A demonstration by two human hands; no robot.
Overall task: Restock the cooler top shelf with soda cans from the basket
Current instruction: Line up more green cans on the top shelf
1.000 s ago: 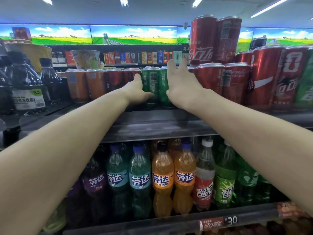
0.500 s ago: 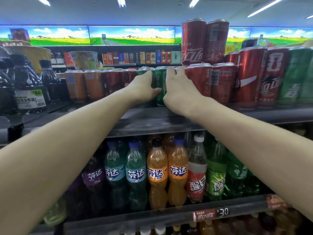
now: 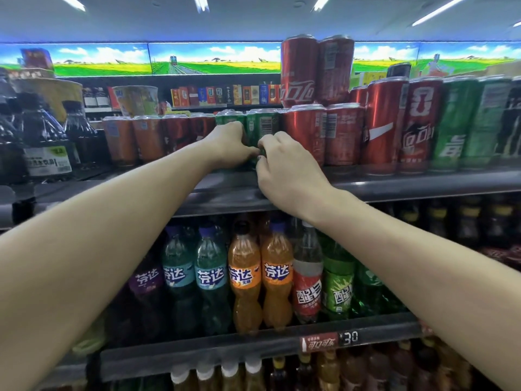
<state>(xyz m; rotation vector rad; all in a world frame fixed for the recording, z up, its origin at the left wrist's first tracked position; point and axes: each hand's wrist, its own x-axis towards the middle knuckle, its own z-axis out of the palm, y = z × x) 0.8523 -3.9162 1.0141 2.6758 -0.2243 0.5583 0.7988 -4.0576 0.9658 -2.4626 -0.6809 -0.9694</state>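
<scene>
Two green soda cans (image 3: 263, 122) stand side by side on the cooler's top shelf (image 3: 394, 187), between dark red cans (image 3: 176, 131) on the left and red cola cans (image 3: 306, 131) on the right. My left hand (image 3: 228, 146) grips the left green can (image 3: 227, 117) from its left side. My right hand (image 3: 284, 170) has its fingers curled against the lower front of the right green can. Both hands hide the cans' lower halves. The basket is out of view.
Two red cans (image 3: 300, 71) are stacked on the cola row. Taller red cans (image 3: 383, 125) and green cans (image 3: 456, 122) fill the shelf's right end; orange cans (image 3: 119, 142) and dark bottles (image 3: 45, 142) fill its left. Soda bottles (image 3: 244, 280) line the shelf below.
My hands went from lying flat on the green cans to curling around them. The right hand has slid down and back toward the shelf's front edge. The view has shifted slightly.
</scene>
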